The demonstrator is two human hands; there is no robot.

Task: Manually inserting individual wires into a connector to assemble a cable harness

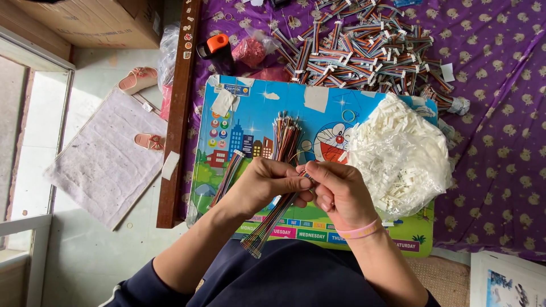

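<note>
Dark blue sleeves are seen lowest in the view, with both forearms reaching up over a colourful cartoon board laid on a purple patterned cloth. A bundle of thin multicoloured wires is gripped in the left hand, the fingers being closed round it; the bundle runs slantwise from below the hands up toward the middle of the board. The right hand, banded at the wrist by a pink bracelet, is pinched shut on the same bundle just beside the left thumb. A single flat ribbon cable lies on the board to the left of the hands. A clear bag of white plastic connectors rests on the board's right side, and a heap of finished ribbon cables is spread on the cloth beyond.
</note>
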